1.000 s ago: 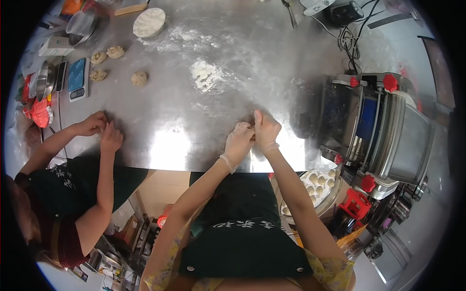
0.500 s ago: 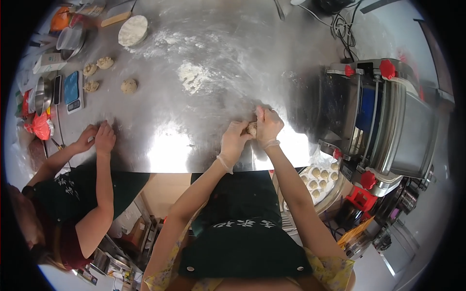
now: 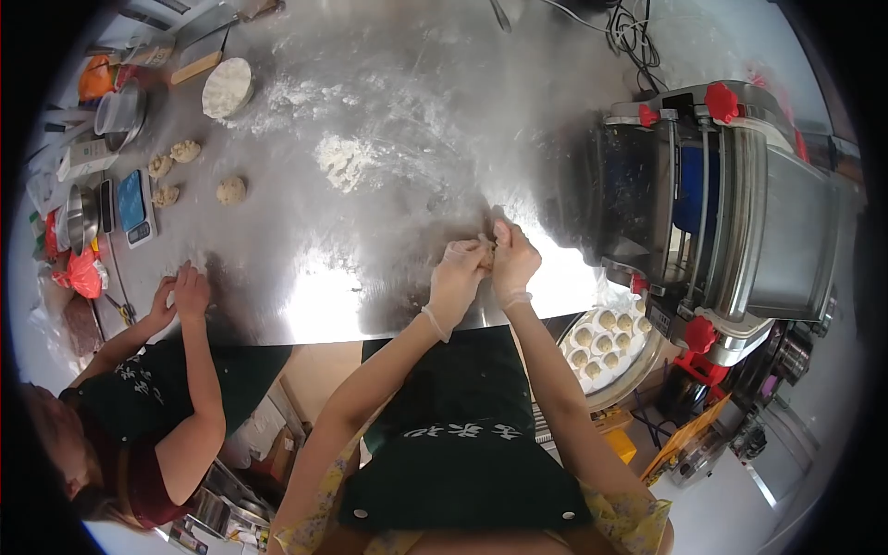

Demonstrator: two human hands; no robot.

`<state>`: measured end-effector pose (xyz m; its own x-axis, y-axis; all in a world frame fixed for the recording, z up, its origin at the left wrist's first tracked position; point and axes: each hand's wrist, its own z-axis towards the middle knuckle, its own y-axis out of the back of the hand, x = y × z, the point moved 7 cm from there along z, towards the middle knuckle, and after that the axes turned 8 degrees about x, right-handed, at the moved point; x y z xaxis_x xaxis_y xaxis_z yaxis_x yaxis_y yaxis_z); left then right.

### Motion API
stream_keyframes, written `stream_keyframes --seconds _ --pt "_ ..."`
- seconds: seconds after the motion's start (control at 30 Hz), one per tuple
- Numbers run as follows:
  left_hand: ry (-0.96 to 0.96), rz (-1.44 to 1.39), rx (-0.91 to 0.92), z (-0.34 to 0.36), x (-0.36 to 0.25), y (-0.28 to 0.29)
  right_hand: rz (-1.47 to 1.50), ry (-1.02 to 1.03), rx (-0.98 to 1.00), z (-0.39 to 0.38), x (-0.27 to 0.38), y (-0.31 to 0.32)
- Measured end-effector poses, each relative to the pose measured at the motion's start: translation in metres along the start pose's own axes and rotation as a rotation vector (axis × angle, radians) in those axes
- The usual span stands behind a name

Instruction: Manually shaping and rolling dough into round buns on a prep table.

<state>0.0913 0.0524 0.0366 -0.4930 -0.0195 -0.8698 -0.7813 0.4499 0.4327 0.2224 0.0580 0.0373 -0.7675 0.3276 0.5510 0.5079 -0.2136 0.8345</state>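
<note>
My left hand (image 3: pixel 460 274) and my right hand (image 3: pixel 511 260), both in thin clear gloves, meet over the floured steel table (image 3: pixel 388 139) near its front edge. Together they pinch a small piece of dough (image 3: pixel 487 246), mostly hidden by my fingers. Below and to the right, a round tray (image 3: pixel 638 370) holds several shaped dough balls (image 3: pixel 603 340). My dark apron fills the view under my arms.
A steel dough machine with red knobs (image 3: pixel 731 203) stands on the right. A flour pile (image 3: pixel 340 162), loose dough pieces (image 3: pixel 230 191), a flat dough disc (image 3: pixel 227 87), a scale (image 3: pixel 134 211) and bowls lie on the left. Another person's hands (image 3: pixel 180 294) work at the left edge.
My hands stayed together on the dough while the view shifted and they sit lower and further right. The other person's hands remain pressed together on the table.
</note>
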Motion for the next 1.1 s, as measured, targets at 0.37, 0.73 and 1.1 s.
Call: stream_keyframes --seconds 0.37,0.73,1.1 --pt "0.050 -0.175 0.113 0.001 0.016 -0.007 0.197 -0.233 -0.030 -0.011 -0.009 -0.001" --pt "0.014 -0.131 -0.060 0.021 0.033 0.053 -0.015 0.191 -0.058 0.030 0.054 -0.032" --pt "0.020 -0.127 0.049 0.006 0.028 0.041 -0.036 0.047 -0.050 0.011 0.028 -0.029"
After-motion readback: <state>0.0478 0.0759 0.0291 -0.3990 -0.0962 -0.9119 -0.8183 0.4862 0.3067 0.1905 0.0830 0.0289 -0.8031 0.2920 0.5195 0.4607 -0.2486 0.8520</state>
